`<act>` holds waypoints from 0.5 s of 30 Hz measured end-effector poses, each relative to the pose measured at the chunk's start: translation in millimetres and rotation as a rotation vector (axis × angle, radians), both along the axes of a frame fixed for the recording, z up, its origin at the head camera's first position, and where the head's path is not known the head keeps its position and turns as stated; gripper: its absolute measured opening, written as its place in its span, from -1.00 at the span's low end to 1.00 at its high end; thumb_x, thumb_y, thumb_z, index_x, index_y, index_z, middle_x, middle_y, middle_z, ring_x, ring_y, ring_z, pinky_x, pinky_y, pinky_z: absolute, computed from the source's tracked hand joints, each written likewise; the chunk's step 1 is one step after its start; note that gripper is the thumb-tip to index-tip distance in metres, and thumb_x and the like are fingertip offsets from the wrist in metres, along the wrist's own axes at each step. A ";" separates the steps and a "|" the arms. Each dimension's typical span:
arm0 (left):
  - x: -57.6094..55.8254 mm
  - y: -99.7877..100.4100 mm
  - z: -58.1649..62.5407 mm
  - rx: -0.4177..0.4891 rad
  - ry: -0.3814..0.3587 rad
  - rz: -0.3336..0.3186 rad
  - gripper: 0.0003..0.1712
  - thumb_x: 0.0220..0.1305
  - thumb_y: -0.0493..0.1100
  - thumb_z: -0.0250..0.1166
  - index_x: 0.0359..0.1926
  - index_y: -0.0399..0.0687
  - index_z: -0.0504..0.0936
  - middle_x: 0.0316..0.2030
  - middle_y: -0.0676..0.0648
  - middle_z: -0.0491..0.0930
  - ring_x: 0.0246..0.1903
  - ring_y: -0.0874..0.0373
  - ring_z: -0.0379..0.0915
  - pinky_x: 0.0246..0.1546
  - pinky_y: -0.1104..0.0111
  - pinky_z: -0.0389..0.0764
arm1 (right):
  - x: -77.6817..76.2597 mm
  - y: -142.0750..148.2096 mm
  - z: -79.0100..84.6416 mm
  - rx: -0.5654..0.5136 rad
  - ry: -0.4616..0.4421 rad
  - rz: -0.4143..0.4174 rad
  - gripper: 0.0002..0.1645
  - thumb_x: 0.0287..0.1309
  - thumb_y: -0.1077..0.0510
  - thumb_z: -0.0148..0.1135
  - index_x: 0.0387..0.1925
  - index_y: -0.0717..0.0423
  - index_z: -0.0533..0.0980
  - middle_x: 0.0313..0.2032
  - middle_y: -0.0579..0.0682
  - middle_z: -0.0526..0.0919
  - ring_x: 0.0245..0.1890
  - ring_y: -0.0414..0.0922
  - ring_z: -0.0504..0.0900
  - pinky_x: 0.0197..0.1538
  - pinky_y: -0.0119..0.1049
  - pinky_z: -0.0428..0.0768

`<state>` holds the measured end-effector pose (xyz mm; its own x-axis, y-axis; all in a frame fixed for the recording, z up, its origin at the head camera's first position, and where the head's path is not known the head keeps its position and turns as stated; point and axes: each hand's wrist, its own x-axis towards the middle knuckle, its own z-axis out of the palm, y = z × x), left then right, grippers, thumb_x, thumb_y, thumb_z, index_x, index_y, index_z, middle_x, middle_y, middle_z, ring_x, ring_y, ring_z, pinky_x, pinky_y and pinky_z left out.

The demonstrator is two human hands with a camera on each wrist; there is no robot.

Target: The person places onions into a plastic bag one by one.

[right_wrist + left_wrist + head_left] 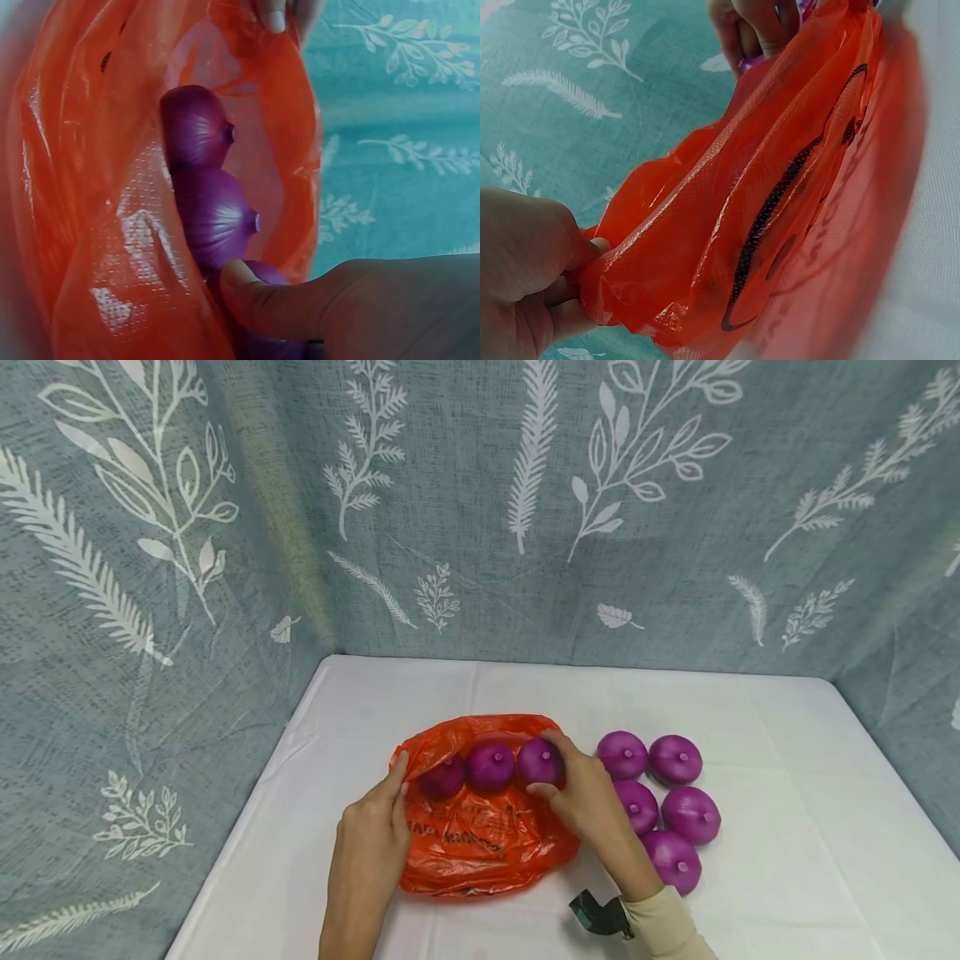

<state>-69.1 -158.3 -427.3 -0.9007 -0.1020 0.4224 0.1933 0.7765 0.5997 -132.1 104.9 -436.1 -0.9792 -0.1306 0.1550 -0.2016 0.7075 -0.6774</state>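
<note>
A red-orange plastic bag [480, 868] with dark print lies on the table, its mouth spread open. My left hand [369, 839] pinches the bag's left rim between thumb and fingers, which the left wrist view shows close up. With my right hand [588, 793] I grip a purple onion [538, 761] at the right side of the mouth; the thumb [247, 289] lies over it in the right wrist view. Two more onions sit inside, a middle onion [490, 767] and a left onion [442, 778] partly covered by the bag's edge.
To the right of the bag, several purple onions [691, 815] stand grouped on the white tablecloth [787, 827]. A black device [600, 914] is strapped at my right wrist, by the beige sleeve [663, 927]. Leaf-patterned blue-green curtains [465, 527] hang behind and beside the table.
</note>
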 end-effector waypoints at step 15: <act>-1.3 1.5 -1.4 0.000 -0.010 -0.004 -0.49 0.48 -0.43 0.25 0.40 -0.26 0.56 0.05 -0.37 0.73 -0.03 -0.25 0.75 -0.11 -0.06 0.78 | -4.5 -2.6 -12.3 0.016 0.017 0.013 -0.12 0.12 0.20 0.63 0.44 0.16 0.43 0.15 0.27 0.72 0.18 0.18 0.70 0.29 0.16 0.62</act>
<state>-70.4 -156.9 -428.7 -0.9050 -0.0987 0.4138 0.1903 0.7762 0.6011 -136.5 102.3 -448.4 -0.9747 -0.1458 0.1692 -0.2220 0.7156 -0.6623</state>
